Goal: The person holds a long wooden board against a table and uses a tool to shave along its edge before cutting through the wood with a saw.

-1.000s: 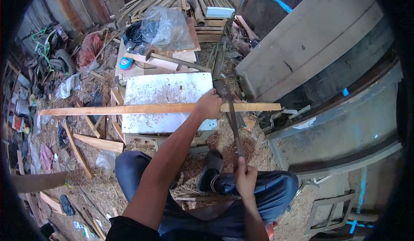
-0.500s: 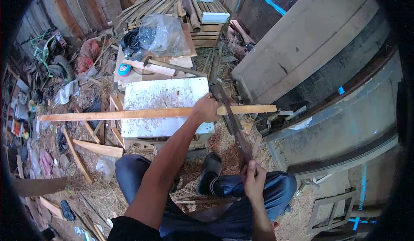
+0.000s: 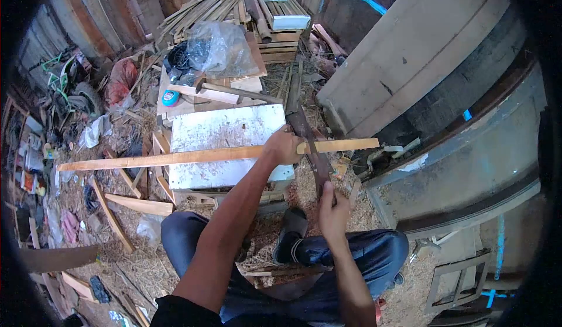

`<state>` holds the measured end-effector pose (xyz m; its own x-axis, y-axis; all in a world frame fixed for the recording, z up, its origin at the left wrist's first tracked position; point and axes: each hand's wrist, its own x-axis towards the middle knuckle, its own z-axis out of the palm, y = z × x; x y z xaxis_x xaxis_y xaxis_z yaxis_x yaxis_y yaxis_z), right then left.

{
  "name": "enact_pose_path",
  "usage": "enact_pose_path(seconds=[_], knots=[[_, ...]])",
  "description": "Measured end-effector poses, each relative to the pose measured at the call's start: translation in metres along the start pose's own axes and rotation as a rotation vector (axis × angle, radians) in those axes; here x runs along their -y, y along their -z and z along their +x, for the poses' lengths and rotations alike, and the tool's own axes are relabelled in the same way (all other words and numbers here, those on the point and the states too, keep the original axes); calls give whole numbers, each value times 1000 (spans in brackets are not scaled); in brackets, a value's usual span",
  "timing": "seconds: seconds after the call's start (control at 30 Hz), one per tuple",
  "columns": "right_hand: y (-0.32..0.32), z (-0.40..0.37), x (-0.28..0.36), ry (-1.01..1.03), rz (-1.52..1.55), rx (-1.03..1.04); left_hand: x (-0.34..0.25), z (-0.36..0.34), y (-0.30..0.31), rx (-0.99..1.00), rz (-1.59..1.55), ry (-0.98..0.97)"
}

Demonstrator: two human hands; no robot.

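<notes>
The left hand (image 3: 282,146) is closing around a long wooden strip (image 3: 216,155), its fingers wrapping over it near the right edge of a white board (image 3: 215,122) and pressing it down there. The right hand (image 3: 333,213) is gripping the near end of a long, dark, flat blade (image 3: 317,166), with the thumb lying along the top and the fingers curling mostly out of sight underneath. The blade is slanting away from the right hand and crossing the strip just to the right of the left hand. Whether its edge is biting into the wood cannot be told.

The strip is lying crosswise on the white board and jutting out past both sides, its longer overhang reaching left above the littered floor. Its shorter, pale end is sticking out to the right beyond the blade.

The person's bent knees (image 3: 374,252) are spreading on either side, below the board. Beyond the board, a hammer (image 3: 237,91) is resting across a pale block (image 3: 213,96), and a blue tape measure (image 3: 170,98) is sitting just left of them. Farther back, a clear plastic bag (image 3: 218,49) is lying crumpled, near a heap of thin slats (image 3: 205,11) and a white-ended tray (image 3: 291,22) that is resting on a slatted crate (image 3: 282,50). Loose wood pieces (image 3: 139,203) are lying on the floor to the left, and a large panel (image 3: 413,60) is leaning at the right.
</notes>
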<state>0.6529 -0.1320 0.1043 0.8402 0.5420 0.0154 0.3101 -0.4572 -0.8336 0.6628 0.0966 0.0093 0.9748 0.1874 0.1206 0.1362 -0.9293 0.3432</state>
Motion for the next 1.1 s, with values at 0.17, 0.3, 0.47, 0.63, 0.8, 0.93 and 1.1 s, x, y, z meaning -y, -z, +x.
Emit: enact_pose_path(seconds=[0.17,0.3,0.47,0.63,0.8,0.93,1.1], knots=[[32,-55,-18,-102,33,38,0,1,1,77,26,22],[34,-71,-17,-115,109,0,-6,-1,13,91,30,8],[-18,4,-13,3,39,-24,-12,-1,14,117,52,36],[-18,-5,-9,89,47,-83,-3,-1,1,-28,-29,-13],[36,-83,-32,-98,62,31,0,1,3,14,-20,-6],[41,-89,-31,-119,68,40,0,3,4,35,-18,-9],[34,-83,-39,-141,101,17,-7,0,13,50,-13,36]])
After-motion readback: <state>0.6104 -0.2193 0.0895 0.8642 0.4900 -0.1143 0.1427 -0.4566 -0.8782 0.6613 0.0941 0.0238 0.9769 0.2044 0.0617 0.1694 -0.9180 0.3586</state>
